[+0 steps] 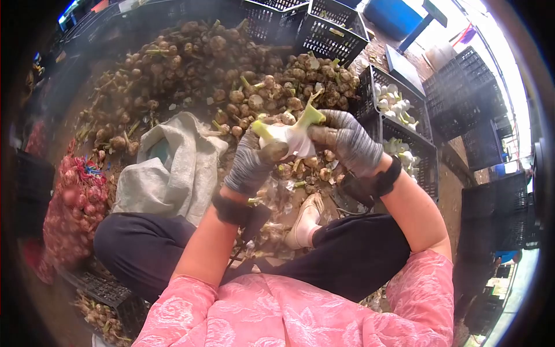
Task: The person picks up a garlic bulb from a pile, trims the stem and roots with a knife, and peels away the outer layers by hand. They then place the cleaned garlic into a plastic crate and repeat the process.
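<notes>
Both my hands wear grey striped gloves and meet in front of me over the floor. My left hand (pixel 254 159) is closed on the left side of a white garlic bulb (pixel 296 141), its thumb on the bulb's face. The fingers of my right hand (pixel 350 139) pinch the bulb's right side, by a green stem that points up. Another yellow-green stub shows at the bulb's upper left. Beneath and beyond the hands lie loose brown, unpeeled bulbs (pixel 254 103) and bits of skin.
A large garlic heap (pixel 196 49) spreads ahead. Black crates (pixel 425 147) with white bulbs stand at the right, one more crate (pixel 332 37) at the top. A pale sack (pixel 196 168) and a red net bag of bulbs (pixel 75 214) lie left. My foot (pixel 306 222) is below my hands.
</notes>
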`<state>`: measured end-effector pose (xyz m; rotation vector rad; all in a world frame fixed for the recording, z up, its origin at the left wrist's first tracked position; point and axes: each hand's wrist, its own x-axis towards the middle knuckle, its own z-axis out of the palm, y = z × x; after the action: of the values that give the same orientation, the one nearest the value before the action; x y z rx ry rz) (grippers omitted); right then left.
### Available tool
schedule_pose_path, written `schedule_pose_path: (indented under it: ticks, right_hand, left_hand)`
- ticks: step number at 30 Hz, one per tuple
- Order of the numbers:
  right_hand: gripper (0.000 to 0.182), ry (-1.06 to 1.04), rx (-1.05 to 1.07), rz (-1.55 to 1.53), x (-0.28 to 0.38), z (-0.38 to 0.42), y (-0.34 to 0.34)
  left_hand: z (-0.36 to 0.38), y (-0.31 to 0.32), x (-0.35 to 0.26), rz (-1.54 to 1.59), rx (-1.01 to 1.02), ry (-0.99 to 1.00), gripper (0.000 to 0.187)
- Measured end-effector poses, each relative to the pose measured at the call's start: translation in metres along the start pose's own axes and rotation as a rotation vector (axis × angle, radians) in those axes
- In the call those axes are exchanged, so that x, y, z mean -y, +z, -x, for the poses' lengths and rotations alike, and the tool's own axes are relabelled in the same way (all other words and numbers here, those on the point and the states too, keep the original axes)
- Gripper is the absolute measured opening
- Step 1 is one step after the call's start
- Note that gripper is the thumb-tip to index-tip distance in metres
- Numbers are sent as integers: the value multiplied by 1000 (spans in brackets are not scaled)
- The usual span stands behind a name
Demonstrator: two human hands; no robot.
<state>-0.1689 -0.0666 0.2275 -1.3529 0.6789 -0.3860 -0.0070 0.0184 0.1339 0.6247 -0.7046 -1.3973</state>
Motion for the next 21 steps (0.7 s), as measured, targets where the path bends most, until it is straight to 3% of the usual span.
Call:
schedule_pose_path:
  ticks: [3, 4, 6, 8, 10, 12, 14, 16, 18, 19, 21]
  right_hand:
    - [25, 15, -177, -163, -4, -5, -8]
    - [26, 4, -215, -189, -6, -7, -13]
    - [27, -35, -271, -270, 2, -7, -22]
    - [27, -122, -282, -409, 5, -5, -32]
    - [26, -89, -142, 86, 0, 2, -36]
    - [40, 42, 265, 254, -7, 9, -15]
    - [50, -60, 396, 960, 0, 15, 1]
    - [46, -167, 303, 1036, 2, 12, 5]
    - [37, -234, -14, 960, 13, 10, 13]
    - [29, -487, -117, 1043, 6, 5, 12]
    - [27, -550, -147, 1186, 9, 4, 16]
  left_hand:
    - [2, 3, -7, -464, 11, 138, 67]
    - [1, -1, -2, -462, 13, 139, 67]
    - [0, -11, 7, -115, 32, 41, 62]
    - [1, -17, 6, -56, 72, 44, 61]
    - [1, -17, 0, 63, 155, 42, 60]
    - [2, -4, -11, 37, 98, 97, 59]
    - [-1, -5, -9, -89, -17, 181, 63]
    - [0, -2, -7, -88, -23, 205, 62]
    - [1, 6, -8, -323, -130, 184, 62]
    - [0, 7, -5, -324, -129, 181, 62]
    - [-1, 8, 4, -224, -147, 196, 64]
